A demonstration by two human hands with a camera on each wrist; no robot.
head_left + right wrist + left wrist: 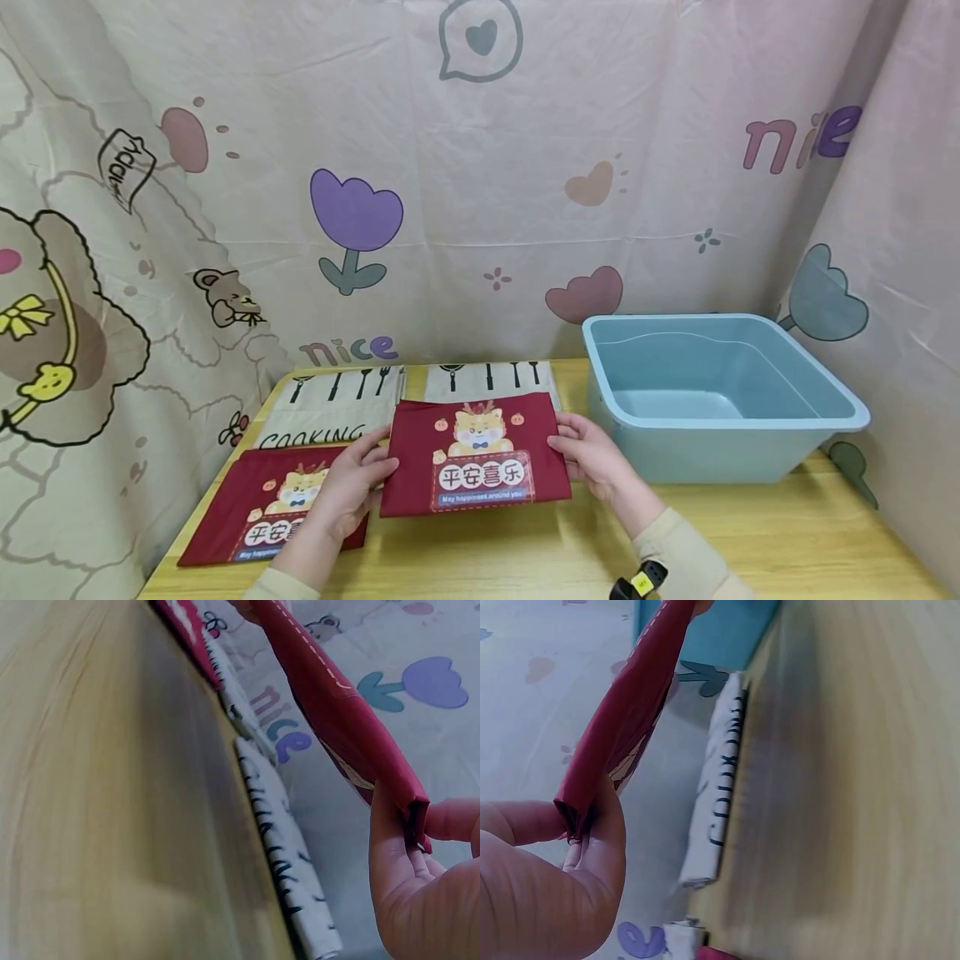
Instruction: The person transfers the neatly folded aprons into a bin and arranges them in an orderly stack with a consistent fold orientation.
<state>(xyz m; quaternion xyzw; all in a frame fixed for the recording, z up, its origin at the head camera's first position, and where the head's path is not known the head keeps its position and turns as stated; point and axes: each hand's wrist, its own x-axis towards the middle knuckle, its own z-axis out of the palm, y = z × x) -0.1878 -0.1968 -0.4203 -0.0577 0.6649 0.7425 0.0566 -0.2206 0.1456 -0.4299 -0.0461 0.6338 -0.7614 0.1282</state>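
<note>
Both hands hold up a folded red cloth [480, 492], printed with a cartoon dog in antlers and Chinese characters, above the table. My left hand [354, 487] pinches its left edge, thumb on the front and fingers behind. At the opposite edge, my right hand [592, 458] grips it the same way. In the wrist views the cloth [622, 712] looks thick and layered, its underside lifted off the wood. A second folded red cloth [217, 517] with the same print lies at the left, partly hidden by the left forearm.
Two folded white cloths with utensil prints lie along the back, one at the left [322, 408] and one in the middle [487, 379], partly covered in view by the held cloth. A light blue plastic tub [727, 454] stands at the right. Printed curtains [465, 208] surround the wooden table [750, 533].
</note>
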